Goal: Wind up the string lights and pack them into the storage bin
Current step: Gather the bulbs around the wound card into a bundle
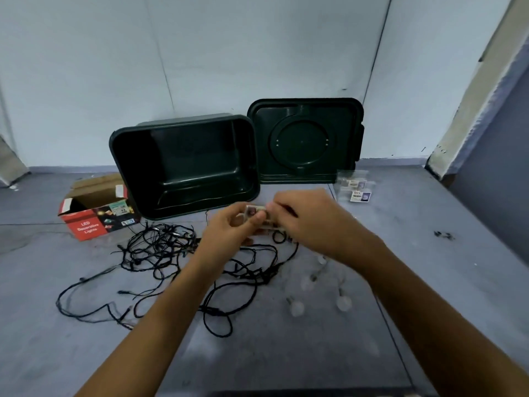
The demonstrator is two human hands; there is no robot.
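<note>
A tangle of black string lights [169,253] sprawls over the grey floor in front of me. Behind it a dark green storage bin [183,167] lies tipped toward me, its inside bare. The bin's lid [303,138] leans upright against the wall beside it. My left hand [229,227] and my right hand [303,219] meet above the wires and both pinch a small clear packet with a printed card [255,211]. Several white globe bulbs [297,306] on a pale wire lie below my right hand.
An open red LED lights carton [94,213] lies left of the bin. Small clear packets with printed labels [356,189] sit on the floor right of the lid. White walls stand close behind. A dark scrap [443,234] lies at the right.
</note>
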